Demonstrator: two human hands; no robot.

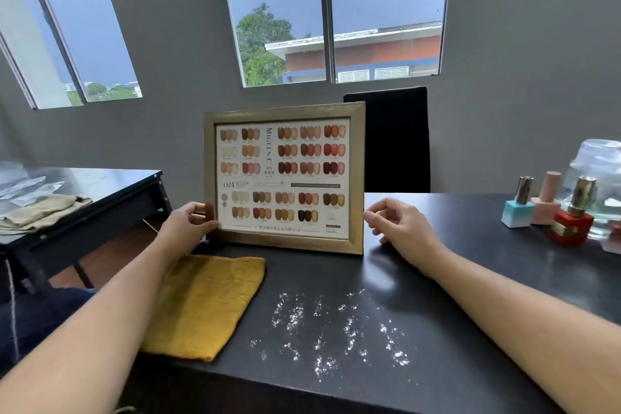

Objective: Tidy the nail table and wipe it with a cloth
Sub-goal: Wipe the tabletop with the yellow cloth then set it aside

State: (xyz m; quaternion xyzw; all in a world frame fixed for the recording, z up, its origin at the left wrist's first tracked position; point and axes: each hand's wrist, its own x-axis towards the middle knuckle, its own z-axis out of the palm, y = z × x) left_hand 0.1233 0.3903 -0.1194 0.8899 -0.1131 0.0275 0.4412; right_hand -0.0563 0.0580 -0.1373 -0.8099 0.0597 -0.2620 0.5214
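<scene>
Gripping the frame (284,178) by its left edge, your left hand (188,223) holds it upright on the tabletop (437,279). Your right hand (400,228), loosely bent and holding nothing, is just beside its right edge. The yellow cloth (205,306) lies flat in front, left.

Both bare forearms reach forward, well apart. The left hand (191,223) grips the left edge of the framed colour chart (285,178), thumb on its front. The right hand (401,227) has loosely curled fingers just beside the right edge.
</scene>
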